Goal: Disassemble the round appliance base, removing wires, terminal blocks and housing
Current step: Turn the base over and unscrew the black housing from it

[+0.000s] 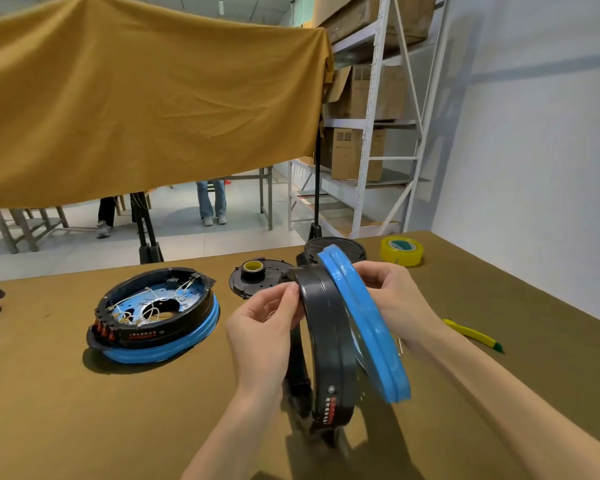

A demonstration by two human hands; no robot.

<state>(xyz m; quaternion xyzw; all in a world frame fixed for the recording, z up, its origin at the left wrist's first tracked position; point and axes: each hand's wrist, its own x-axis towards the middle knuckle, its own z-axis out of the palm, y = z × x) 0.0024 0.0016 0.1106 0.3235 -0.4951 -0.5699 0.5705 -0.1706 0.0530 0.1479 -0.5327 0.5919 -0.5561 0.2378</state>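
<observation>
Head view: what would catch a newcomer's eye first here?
The round base held on edge at centre, its blue ring peeling away, gripped by the left hand and right hand. To the left, a second base lies open on the table, white wires exposed. A big mustard cloth hangs behind.

Looks like a workshop or storeroom. Behind and to the right of the hands (264, 327), tall white metal shelves (371, 133) full of brown cardboard boxes (357, 154). Under the hands, a work table with an olive cloth (153, 410). To their left, an opened round appliance base (156, 313) with its wires showing. Past the right hand (392, 292), a roll of yellow tape (401, 251). Far behind, bare grey floor and metal table legs (265, 199).
</observation>
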